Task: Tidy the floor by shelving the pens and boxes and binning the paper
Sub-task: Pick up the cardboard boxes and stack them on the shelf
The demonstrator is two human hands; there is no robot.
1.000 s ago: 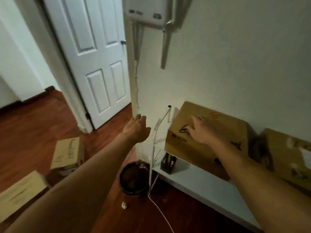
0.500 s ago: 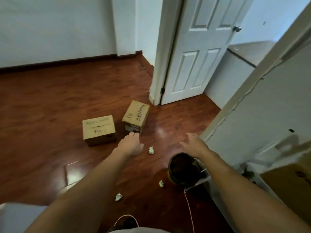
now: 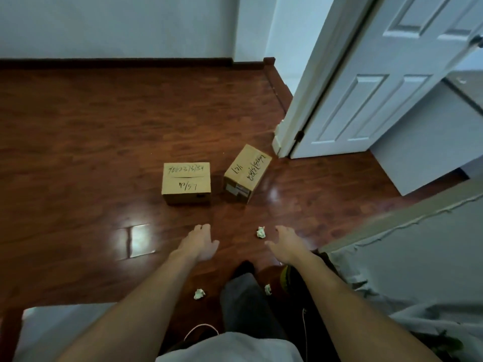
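Two cardboard boxes with black handwriting lie on the wooden floor: a left box (image 3: 186, 182) standing square and a right box (image 3: 247, 173) turned at an angle. Three crumpled paper balls lie nearer to me: one paper ball (image 3: 260, 232) between my hands, a second paper ball (image 3: 199, 293) by my left forearm, and a third paper ball (image 3: 268, 289) beside my leg. My left hand (image 3: 200, 242) and my right hand (image 3: 286, 241) reach forward over the floor, both with relaxed fingers and holding nothing. No pens or bin show.
A white door (image 3: 386, 82) stands open at the right, with its frame (image 3: 295, 100) beside the right box. A white wall edge (image 3: 392, 220) runs along the right. My dark trouser leg (image 3: 248, 304) steps forward. A white cable (image 3: 198, 329) lies near my feet.
My right hand has left the box on the shelf. My view has swung left and down from the shelf to the floor, and both hands now reach toward the two boxes.
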